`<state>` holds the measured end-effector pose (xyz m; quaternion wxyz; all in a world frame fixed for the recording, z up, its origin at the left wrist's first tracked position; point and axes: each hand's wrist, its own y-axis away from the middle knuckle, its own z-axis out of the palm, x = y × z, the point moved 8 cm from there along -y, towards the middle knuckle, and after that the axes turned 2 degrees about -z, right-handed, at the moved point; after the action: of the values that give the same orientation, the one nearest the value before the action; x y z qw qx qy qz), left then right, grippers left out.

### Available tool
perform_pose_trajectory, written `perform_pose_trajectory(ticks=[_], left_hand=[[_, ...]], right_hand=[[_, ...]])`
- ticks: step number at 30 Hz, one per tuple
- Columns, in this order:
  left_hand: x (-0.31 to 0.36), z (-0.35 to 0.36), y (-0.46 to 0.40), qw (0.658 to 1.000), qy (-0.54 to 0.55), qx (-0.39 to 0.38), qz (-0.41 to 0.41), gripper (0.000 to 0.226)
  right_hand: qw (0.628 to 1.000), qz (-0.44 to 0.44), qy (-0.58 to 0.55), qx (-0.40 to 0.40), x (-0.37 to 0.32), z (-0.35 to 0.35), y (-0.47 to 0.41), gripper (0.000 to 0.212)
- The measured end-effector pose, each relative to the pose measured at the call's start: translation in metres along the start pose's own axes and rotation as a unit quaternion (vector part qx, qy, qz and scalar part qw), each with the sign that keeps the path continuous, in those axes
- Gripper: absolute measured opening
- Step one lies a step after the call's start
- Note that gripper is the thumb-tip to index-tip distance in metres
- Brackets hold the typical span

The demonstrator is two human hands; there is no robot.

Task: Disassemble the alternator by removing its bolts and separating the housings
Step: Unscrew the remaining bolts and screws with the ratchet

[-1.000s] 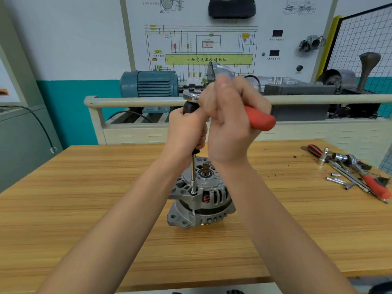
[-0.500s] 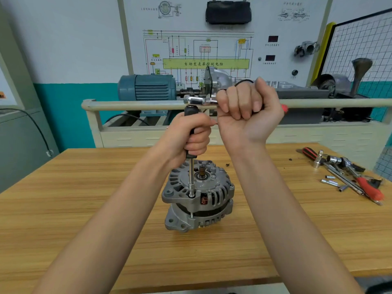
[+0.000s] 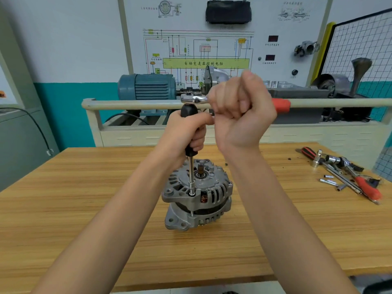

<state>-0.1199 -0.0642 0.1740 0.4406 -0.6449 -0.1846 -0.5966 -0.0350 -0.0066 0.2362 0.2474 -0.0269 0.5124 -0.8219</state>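
Alternator [image 3: 197, 196] stands on end at mid-table [image 3: 63, 209], shaft up. I see my left hand [image 3: 186, 132] wrapped round the black grip of the upright extension [image 3: 191, 172], its socket seated on a bolt [image 3: 192, 194] at the upper housing's near-left ear. My right hand [image 3: 241, 111] is fisted round the ratchet [image 3: 194, 99] handle, red end sticking out right. Loose tools [image 3: 343, 172] lie at the table's far right.

- Left hand [image 3: 186, 130]: bare, no glove, no ring or watch visible.
- Right hand [image 3: 239, 115]: bare, no glove; thumbnail short and unpainted.
- Both forearms: bare from wrist to frame edge; no sleeve, strap or marking in view.
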Motion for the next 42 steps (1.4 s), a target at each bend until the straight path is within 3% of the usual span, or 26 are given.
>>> perform_pose_trajectory(ticks=[2, 5, 8, 12, 15, 19, 21, 23, 27, 31, 34, 38, 42], left_hand=[[0.004, 0.003, 0.001, 0.997, 0.003, -0.078, -0.008, 0.039], [0.008, 0.015, 0.005, 0.977, 0.033, -0.208, -0.029, 0.031], [-0.001, 0.020, 0.003, 0.975, 0.039, -0.206, -0.071, 0.042], [-0.005, 0.011, -0.002, 0.992, 0.005, -0.110, -0.062, 0.054], [-0.004, 0.001, -0.004, 0.999, -0.016, 0.008, -0.034, 0.050], [-0.001, -0.002, -0.004, 0.988, -0.105, 0.106, 0.037, 0.034], [0.001, -0.002, -0.002, 0.987, -0.106, 0.107, 0.048, 0.028], [0.000, -0.006, 0.000, 0.994, -0.071, 0.086, 0.023, 0.031], [0.001, 0.001, 0.000, 0.999, 0.002, -0.044, -0.008, 0.038], [0.003, 0.015, 0.002, 0.983, 0.059, -0.171, -0.022, 0.034], [-0.003, 0.027, 0.004, 0.970, 0.052, -0.226, -0.069, 0.037], [-0.006, 0.017, -0.002, 0.986, 0.028, -0.151, -0.062, 0.043], [-0.004, 0.001, -0.005, 1.000, -0.020, 0.006, -0.008, 0.044]], right_hand=[[0.990, 0.085, -0.106, 0.044, 0.010, -0.016, -0.008, 0.053], [0.938, 0.172, -0.263, 0.145, 0.031, -0.040, -0.010, 0.058], [0.928, 0.169, -0.283, 0.172, 0.036, -0.047, -0.010, 0.057], [0.968, 0.108, -0.193, 0.119, 0.019, -0.036, -0.005, 0.051], [0.998, 0.011, -0.039, 0.054, 0.003, -0.014, 0.002, 0.052], [0.960, -0.178, 0.216, -0.008, -0.015, 0.026, 0.027, 0.035], [0.954, -0.183, 0.235, -0.025, -0.013, 0.032, 0.029, 0.033], [0.973, -0.139, 0.186, -0.007, -0.011, 0.023, 0.021, 0.038], [0.999, 0.018, -0.041, 0.023, 0.001, -0.005, -0.001, 0.051], [0.946, 0.152, -0.247, 0.145, 0.025, -0.037, -0.008, 0.049], [0.926, 0.157, -0.293, 0.178, 0.029, -0.045, -0.007, 0.047], [0.966, 0.099, -0.208, 0.120, 0.014, -0.034, -0.002, 0.047], [0.999, -0.028, 0.010, 0.034, -0.002, -0.002, 0.008, 0.044]])
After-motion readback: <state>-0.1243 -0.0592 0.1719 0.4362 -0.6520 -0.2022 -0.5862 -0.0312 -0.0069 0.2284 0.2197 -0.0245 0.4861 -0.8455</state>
